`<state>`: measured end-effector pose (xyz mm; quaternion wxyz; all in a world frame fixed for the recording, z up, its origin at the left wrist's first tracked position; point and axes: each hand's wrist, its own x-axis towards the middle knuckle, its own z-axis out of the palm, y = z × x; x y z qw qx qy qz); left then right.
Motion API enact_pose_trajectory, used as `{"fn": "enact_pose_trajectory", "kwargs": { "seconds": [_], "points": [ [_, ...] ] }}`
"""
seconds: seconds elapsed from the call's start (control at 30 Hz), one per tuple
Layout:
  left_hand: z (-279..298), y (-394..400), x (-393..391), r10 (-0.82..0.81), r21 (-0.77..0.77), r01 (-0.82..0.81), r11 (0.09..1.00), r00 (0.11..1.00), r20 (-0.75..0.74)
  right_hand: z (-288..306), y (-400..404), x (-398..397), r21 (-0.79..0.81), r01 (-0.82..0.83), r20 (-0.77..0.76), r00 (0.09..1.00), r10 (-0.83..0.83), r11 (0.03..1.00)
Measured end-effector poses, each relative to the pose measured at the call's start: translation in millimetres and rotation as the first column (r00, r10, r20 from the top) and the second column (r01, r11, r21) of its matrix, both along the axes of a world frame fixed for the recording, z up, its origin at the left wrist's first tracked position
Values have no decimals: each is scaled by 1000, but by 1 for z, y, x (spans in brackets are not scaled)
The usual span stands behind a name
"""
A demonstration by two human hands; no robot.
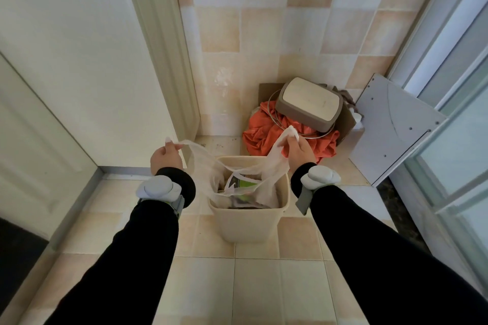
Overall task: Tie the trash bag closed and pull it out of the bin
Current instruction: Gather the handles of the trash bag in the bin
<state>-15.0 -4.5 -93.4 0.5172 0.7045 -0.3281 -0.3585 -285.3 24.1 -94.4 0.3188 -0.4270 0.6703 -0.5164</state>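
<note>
A beige plastic bin (248,224) stands on the tiled floor in front of me. Inside it sits a thin translucent white trash bag (266,171) with packaging and other rubbish showing through. The bag's two handle loops are drawn up and apart above the rim. My left hand (165,158) is closed on the left handle, stretched out to the left of the bin. My right hand (299,152) grips the right handle, up and to the right of the bin. The bag's mouth is open between them, and its body rests in the bin.
Behind the bin lies an orange cloth (266,137) with a grey-and-cream bin lid (309,104) tilted on top. A white panel (390,132) leans at the right by a glass sliding door (454,124). A white door frame (169,60) stands at left.
</note>
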Motion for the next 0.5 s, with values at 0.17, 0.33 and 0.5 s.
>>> {"fn": "enact_pose_trajectory", "kwargs": {
  "seconds": [0.17, 0.33, 0.5],
  "points": [
    [7, 2, -8, -109, -135, 87, 987, 980, -165, 13, 1, 2, -26, -57, 115, 992, 59, 998],
    [22, 0, -17, -261, -213, 233, 949, 958, -117, 17, -3, 5, -91, -103, 81, 991, 110, 991],
    [30, 4, -28, -391, -265, 340, 902, 905, -170, 18, -6, 15, -135, -71, 27, 997, 76, 988]
  ]
}}
